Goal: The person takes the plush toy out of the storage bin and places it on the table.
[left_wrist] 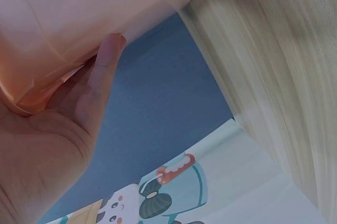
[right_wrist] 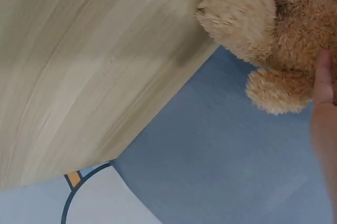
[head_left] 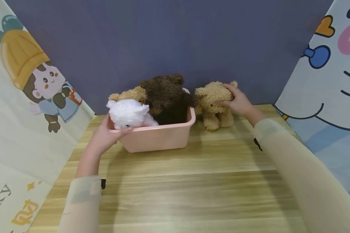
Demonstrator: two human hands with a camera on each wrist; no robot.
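Dressed in cream long sleeves (head_left: 306, 174), with a faint greyish patch (head_left: 86, 195) near each cuff (head_left: 86, 180), plus small black pieces (head_left: 103, 183) at the edges.

Head view: even, moderately bright light, seemingly from above, laying a pale sheen on the counter (head_left: 175, 200) and soft-edged shadows beside both sleeves (head_left: 303, 178); white plush toy (head_left: 128, 111) nearly washed out, dark brown teddy bear (head_left: 161, 90) losing detail in the gloom of the pink bin (head_left: 156, 140). Wide-angle stretch toward the frame edges. Wrist views dimmer, softer in detail: left, glossy orange-tinted glow on the pink bin; right, diffuse shadow beside the tan teddy bear (right_wrist: 297, 34).
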